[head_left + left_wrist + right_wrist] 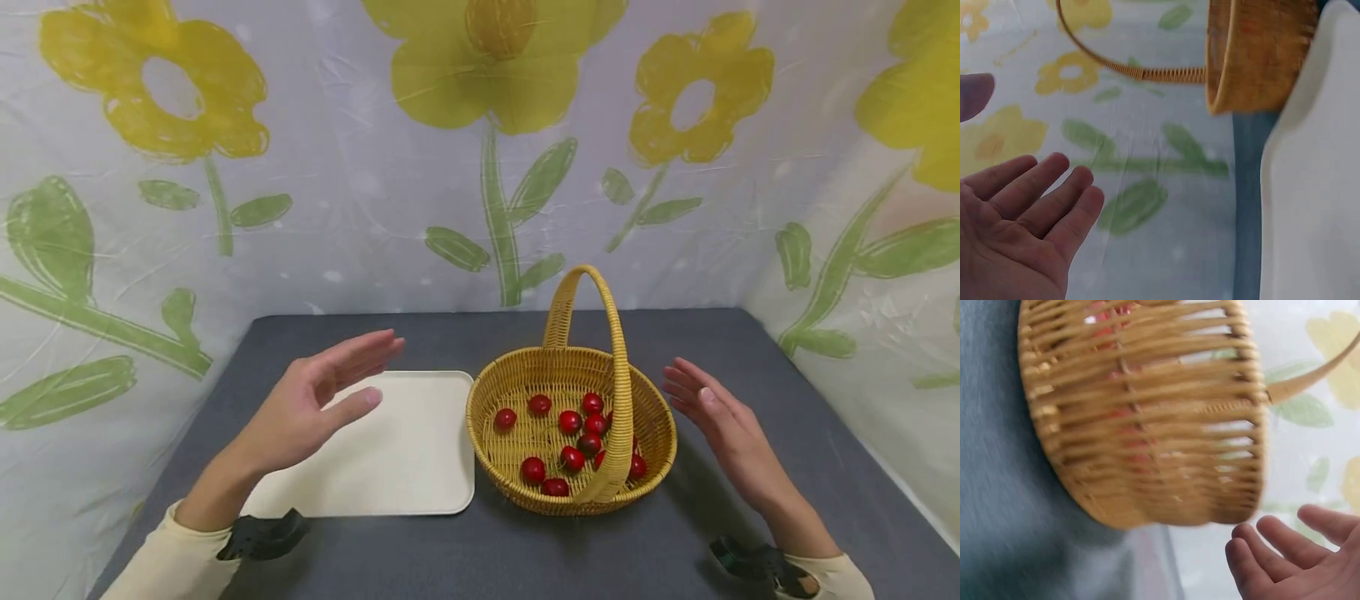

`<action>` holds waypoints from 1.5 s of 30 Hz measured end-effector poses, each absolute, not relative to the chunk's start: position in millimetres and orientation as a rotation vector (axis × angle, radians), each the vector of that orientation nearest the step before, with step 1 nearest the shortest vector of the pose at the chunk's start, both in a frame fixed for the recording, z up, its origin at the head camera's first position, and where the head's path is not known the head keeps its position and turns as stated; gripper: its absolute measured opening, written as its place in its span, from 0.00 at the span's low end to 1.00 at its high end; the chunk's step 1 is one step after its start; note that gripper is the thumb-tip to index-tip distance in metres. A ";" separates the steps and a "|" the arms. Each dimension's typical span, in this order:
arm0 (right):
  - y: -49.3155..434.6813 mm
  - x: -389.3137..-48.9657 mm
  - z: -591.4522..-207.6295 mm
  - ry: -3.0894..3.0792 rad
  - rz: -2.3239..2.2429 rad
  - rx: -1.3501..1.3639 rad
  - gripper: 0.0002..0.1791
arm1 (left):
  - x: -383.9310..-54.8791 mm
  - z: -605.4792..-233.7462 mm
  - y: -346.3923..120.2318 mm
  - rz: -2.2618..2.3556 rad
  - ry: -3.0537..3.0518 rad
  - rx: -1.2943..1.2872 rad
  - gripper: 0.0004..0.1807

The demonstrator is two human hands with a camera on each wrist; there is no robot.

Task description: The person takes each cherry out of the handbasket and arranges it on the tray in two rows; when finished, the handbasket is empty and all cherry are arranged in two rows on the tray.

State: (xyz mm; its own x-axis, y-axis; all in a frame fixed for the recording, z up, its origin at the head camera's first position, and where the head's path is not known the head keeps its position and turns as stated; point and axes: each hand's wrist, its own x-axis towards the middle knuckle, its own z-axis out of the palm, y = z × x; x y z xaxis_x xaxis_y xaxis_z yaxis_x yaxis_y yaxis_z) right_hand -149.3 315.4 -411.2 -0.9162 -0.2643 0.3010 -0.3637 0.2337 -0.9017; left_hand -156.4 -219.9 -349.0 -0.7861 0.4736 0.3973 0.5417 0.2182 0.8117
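Note:
A yellow wicker basket (pixel 517 487) with a tall arched handle (pixel 618 375) stands right of centre on the table. Several dark red cherries (pixel 572 458) lie spread over its bottom, some partly hidden behind the handle. To its left is a flat cream tray (pixel 420 450) with rounded corners. My left hand (pixel 315 400) hovers over the tray's left part, fingers extended and thumb apart, holding nothing. Just off the basket's right side, my right hand (pixel 720 425) is raised with its fingers loosely straight and nothing in them. In the right wrist view its fingertips (pixel 1244 550) appear near the basket's rim.
A dark grey cloth covers the table (pixel 525 558). Behind it and at both sides hangs a pale curtain (pixel 337 208) printed with yellow flowers and green leaves. Black straps (pixel 262 533) circle both wrists over cream sleeves (pixel 180 558).

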 end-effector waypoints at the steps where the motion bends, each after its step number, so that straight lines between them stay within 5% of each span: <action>1: 313.0 -149.9 -412.8 -2.405 1.810 0.599 0.29 | -159.7 -350.3 -212.2 -1.654 -2.411 -1.018 0.35; 21: 304.5 -155.8 -442.6 -2.473 1.944 0.438 0.32 | -192.3 -376.3 -104.5 -1.135 -2.786 -1.224 0.25; 27: 303.6 -156.7 -445.4 -2.503 1.885 0.478 0.31 | -200.2 -380.8 -85.1 -0.822 -2.766 -1.295 0.05; 30: 303.2 -157.6 -448.0 -2.526 1.838 0.485 0.32 | -203.5 -382.4 -75.8 -0.686 -2.781 -1.290 0.12; 45: 300.5 -157.5 -458.7 -2.598 1.559 0.466 0.30 | -207.7 -396.0 -33.7 -0.232 -2.967 -1.074 0.06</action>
State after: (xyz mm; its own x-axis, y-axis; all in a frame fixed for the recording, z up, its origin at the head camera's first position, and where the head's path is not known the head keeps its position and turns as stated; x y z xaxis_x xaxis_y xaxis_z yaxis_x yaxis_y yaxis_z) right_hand -157.5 300.5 -458.7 -0.9509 -0.2189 0.2188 -0.2960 0.4370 -0.8493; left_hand -207.7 -33.7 -396.0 -0.7692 0.6384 0.0282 0.6350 0.7588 0.1450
